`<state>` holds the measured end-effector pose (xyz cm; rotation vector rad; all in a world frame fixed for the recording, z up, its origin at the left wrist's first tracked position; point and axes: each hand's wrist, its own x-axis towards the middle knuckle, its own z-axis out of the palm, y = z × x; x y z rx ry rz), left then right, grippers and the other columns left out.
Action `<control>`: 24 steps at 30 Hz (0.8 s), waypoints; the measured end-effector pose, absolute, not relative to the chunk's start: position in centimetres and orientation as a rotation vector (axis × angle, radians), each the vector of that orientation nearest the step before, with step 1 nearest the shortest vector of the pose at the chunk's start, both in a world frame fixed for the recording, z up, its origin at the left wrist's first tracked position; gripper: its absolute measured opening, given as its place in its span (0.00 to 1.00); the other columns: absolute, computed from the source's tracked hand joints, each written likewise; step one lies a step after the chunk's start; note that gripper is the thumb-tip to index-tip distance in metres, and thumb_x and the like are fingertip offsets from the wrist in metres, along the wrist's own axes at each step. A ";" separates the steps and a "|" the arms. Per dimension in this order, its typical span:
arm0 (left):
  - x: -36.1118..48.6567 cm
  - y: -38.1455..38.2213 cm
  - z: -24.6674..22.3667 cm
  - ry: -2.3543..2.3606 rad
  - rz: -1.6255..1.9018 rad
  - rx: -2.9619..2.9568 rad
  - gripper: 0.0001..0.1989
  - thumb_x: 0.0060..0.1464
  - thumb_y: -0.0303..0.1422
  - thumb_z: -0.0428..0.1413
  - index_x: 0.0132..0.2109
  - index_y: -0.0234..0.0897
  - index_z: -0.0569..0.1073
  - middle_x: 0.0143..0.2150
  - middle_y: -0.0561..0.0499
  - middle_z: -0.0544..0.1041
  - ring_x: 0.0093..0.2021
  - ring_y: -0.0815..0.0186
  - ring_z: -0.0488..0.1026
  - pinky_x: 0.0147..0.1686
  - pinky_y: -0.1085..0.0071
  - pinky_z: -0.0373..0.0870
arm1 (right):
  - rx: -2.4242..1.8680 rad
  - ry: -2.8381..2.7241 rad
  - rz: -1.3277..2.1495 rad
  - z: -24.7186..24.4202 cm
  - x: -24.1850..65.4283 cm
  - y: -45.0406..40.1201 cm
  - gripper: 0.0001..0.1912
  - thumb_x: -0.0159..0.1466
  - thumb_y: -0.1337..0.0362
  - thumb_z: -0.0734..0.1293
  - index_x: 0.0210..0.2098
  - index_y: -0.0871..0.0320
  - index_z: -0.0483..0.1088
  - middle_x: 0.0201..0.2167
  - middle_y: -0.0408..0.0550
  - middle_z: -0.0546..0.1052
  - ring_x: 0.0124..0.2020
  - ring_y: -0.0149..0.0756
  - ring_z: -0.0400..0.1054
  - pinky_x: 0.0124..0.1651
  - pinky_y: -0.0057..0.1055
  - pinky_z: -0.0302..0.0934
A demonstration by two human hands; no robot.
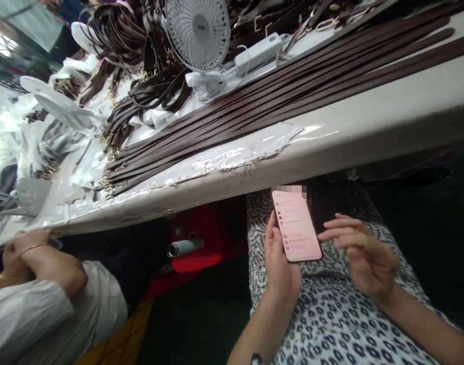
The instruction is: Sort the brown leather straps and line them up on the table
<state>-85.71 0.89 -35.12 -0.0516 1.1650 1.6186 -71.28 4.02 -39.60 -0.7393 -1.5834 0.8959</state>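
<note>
My left hand (279, 263) holds a smartphone (296, 225) upright above my lap, its lit screen showing a list and tilted toward me. My right hand (363, 253) hovers beside the phone with its fingers spread and reaching toward the screen. The fingertips look close to the phone's edge, but I cannot tell if they touch it. Patterned black-and-white clothing (330, 324) covers my lap beneath both hands.
A white table edge (216, 167) runs above my hands, with long brown leather straps (292, 111) laid on it. Two white fans (197, 35) stand among more straps. To the left, a co-worker's hands (26, 251) rest near a white sleeve. A red machine (195, 238) sits below the table.
</note>
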 end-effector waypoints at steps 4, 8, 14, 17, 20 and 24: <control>-85.7 0.9 -35.2 1.177 1.612 -0.066 0.19 0.65 0.37 0.54 0.61 0.42 0.72 0.60 0.43 0.77 0.59 0.59 0.75 0.57 0.64 0.73 | -0.857 -1.633 0.819 -39.3 -71.2 4.5 0.15 0.67 0.66 0.61 0.47 0.50 0.77 0.40 0.50 0.75 0.46 0.48 0.69 0.57 0.57 0.62; -85.7 0.7 -35.3 1.167 1.592 -0.052 0.20 0.65 0.38 0.55 0.62 0.43 0.72 0.60 0.44 0.77 0.58 0.58 0.76 0.57 0.63 0.73 | -0.931 -1.679 0.793 -38.9 -71.3 4.8 0.20 0.69 0.66 0.59 0.54 0.46 0.76 0.42 0.51 0.71 0.47 0.48 0.65 0.58 0.58 0.60; -85.5 0.6 -35.1 1.146 1.594 -0.023 0.19 0.66 0.37 0.53 0.62 0.42 0.72 0.60 0.44 0.77 0.58 0.60 0.76 0.56 0.66 0.74 | -1.028 -1.745 0.722 -39.2 -72.1 5.8 0.23 0.71 0.64 0.56 0.61 0.46 0.72 0.46 0.53 0.69 0.51 0.51 0.62 0.57 0.57 0.55; -85.4 0.6 -35.0 1.126 1.586 -0.012 0.19 0.67 0.36 0.52 0.62 0.41 0.72 0.59 0.44 0.78 0.57 0.62 0.77 0.56 0.67 0.74 | -1.065 -1.782 0.686 -39.5 -72.5 6.3 0.24 0.72 0.62 0.54 0.62 0.50 0.71 0.47 0.53 0.69 0.51 0.51 0.62 0.55 0.55 0.54; -85.3 0.7 -35.2 1.120 1.584 -0.003 0.19 0.67 0.36 0.52 0.61 0.41 0.72 0.59 0.43 0.78 0.57 0.62 0.76 0.57 0.67 0.73 | -1.067 -1.804 0.670 -39.5 -72.7 6.6 0.24 0.72 0.61 0.54 0.62 0.51 0.70 0.46 0.53 0.69 0.50 0.50 0.62 0.54 0.54 0.53; -85.4 0.7 -35.3 1.119 1.577 0.000 0.19 0.66 0.37 0.53 0.61 0.42 0.72 0.60 0.43 0.77 0.59 0.60 0.75 0.59 0.65 0.71 | -1.078 -1.818 0.677 -39.6 -72.9 6.7 0.23 0.73 0.61 0.54 0.62 0.50 0.70 0.46 0.53 0.69 0.50 0.50 0.62 0.54 0.54 0.52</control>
